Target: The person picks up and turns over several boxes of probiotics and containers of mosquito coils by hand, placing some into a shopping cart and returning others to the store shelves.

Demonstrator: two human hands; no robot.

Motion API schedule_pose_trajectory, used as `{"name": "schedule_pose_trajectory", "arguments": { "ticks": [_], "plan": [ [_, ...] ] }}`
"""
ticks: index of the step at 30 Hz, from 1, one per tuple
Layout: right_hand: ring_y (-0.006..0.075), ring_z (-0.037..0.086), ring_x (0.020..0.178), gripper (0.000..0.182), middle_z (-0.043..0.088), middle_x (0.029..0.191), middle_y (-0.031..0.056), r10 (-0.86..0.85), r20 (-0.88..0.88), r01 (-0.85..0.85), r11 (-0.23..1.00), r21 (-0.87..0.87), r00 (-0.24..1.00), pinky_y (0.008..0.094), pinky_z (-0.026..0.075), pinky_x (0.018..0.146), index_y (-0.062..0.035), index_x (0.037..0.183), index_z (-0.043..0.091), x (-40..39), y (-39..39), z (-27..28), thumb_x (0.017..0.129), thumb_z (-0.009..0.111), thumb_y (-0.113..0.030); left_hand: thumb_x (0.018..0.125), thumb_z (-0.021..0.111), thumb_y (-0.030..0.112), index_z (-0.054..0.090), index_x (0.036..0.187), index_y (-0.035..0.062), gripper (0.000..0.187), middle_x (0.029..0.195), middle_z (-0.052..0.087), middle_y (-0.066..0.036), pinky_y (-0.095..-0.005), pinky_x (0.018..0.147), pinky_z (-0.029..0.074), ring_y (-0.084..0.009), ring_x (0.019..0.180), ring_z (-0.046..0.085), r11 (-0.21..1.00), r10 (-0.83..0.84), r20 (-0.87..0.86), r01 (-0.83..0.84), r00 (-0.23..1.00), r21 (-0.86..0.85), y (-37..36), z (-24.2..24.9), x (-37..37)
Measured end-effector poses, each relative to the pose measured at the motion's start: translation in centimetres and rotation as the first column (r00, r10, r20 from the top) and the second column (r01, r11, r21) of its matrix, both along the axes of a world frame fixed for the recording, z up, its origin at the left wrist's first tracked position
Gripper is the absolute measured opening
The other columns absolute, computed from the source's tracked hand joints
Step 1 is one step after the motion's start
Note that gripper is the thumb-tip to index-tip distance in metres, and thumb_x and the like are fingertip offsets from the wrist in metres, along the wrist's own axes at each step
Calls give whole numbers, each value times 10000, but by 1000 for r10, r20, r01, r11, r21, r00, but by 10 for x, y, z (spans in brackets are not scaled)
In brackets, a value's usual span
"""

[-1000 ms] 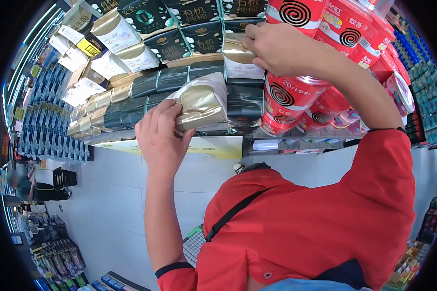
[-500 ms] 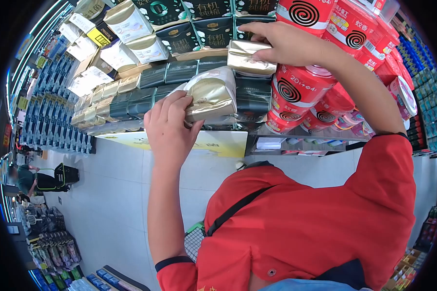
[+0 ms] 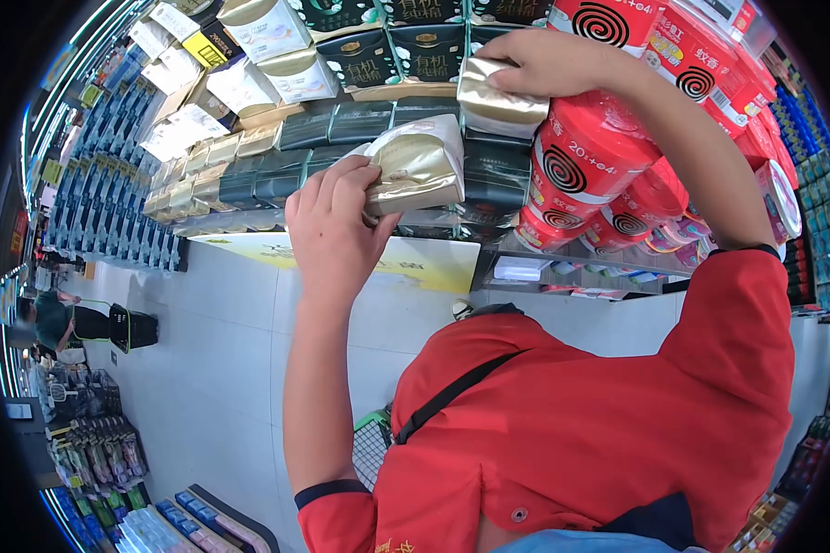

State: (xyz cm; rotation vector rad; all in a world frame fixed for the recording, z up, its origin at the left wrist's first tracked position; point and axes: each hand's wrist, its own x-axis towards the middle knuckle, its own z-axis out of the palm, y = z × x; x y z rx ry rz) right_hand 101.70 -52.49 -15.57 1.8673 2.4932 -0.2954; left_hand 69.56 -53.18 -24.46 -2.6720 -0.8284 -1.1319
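Indoors, pale floor [image 3: 212, 369] below display [image 3: 443, 253]; left fingers [image 3: 327, 189] hold gold pack [image 3: 424, 175], right fingers [image 3: 518, 79] second pack [image 3: 498, 106].

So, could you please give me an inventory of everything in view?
Dark packs: many, green, upper centre
Front pack: 1, gold and white, upper centre
Rear pack: 1, mostly gold, beyond the front pack
Other packs: several, gold and white, upper left
Spiral-marked tubs: several, red, upper right
Sign: 1, yellow and white, below the front pack
Stacked goods: many, blue, left
Wire basket: 1, green-rimmed, lower centre
Second basket: 1, black, left
Other person: 1, green top, far left
Floor: 1, grey, centre
Distant goods: uncounted, mixed colours, edges
Shirt: 1, red, lower right
Strap: 1, black, across the shirt
Left hand: 1, bare, on the front pack
Right hand: 1, bare, on the rear pack
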Motion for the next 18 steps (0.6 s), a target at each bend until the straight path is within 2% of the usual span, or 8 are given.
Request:
{"name": "schedule_pose_trajectory", "arguments": {
  "ticks": [2, 7, 9, 12, 14, 16, 17, 18],
  "plan": [
    [364, 634, 1019, 431, 651, 1124, 211, -25, 41, 17, 983, 185, 999, 414, 500, 903, -10, 1254, 580, 6, 4, -8, 950, 538, -311, 564, 869, 126, 565, 1107, 109, 622, 1159, 651, -52, -390, 834, 423, -272, 1021, 616, 1000, -6, 4, 6, 1000, 9, 2, 0, 0],
    [395, 615, 1065, 477, 627, 1183, 230, 40, -37, -31, 973, 229, 999, 437, 491, 928, -36, 1331, 517, 8, 3, -19, 998, 474, -374, 564, 871, 125, 566, 1105, 108, 622, 1164, 648, -49, -392, 844, 419, -271, 1031, 608, 1000, 2, -9, -2, 1000, -8, 1, 2, -2],
    [406, 610, 1068, 518, 626, 1186, 234, 36, 45, -48, 954, 297, 998, 457, 489, 920, -43, 1361, 486, 7, -1, -21, 1012, 446, -422, 563, 872, 124, 566, 1106, 108, 623, 1166, 647, -49, -393, 849, 418, -272, 1030, 605, 1000, -26, -4, 26, 1000, -15, 1, 1, 3],
    [408, 607, 1066, 526, 633, 1176, 224, 40, 69, -55, 973, 225, 997, 470, 488, 912, -40, 1363, 484, 7, -2, -14, 1016, 430, -432, 561, 872, 119, 567, 1110, 107, 628, 1170, 644, -49, -396, 860, 416, -273, 1019, 602, 1000, 15, -18, -16, 1000, -21, 2, -1, 5],
    [407, 608, 1057, 498, 637, 1154, 228, 78, 76, -95, 960, 263, 994, 476, 485, 907, -30, 1343, 498, 11, 5, -18, 1026, 415, -404, 561, 874, 121, 569, 1113, 108, 631, 1173, 644, -48, -397, 863, 418, -275, 1003, 602, 1000, 10, -20, -11, 1000, -22, 2, 2, 3],
    [414, 640, 921, 428, 662, 958, 242, 102, 76, -123, 928, 352, 992, 486, 505, 823, -4, 1154, 580, 11, 9, -19, 1004, 465, -388, 562, 875, 123, 569, 1113, 108, 630, 1173, 644, -48, -399, 864, 418, -275, 1005, 602, 999, 15, -20, -16, 1000, -27, 3, 2, 3],
    [403, 656, 854, 353, 676, 907, 210, 53, 81, -76, 943, 323, 995, 489, 515, 788, -4, 1050, 599, 11, 9, -17, 981, 505, -337, 564, 876, 126, 569, 1113, 109, 629, 1172, 644, -49, -401, 866, 417, -276, 1007, 602, 999, 13, -18, -14, 1000, -33, 3, 2, 4],
    [403, 656, 854, 353, 676, 907, 210, 54, 83, -78, 943, 323, 995, 489, 515, 788, -4, 1050, 599, 8, 7, -14, 981, 505, -337, 564, 876, 126, 569, 1113, 109, 629, 1172, 644, -49, -401, 866, 417, -276, 1007, 602, 999, 14, -15, -15, 1000, -33, 4, 2, 4]
  ]
}}
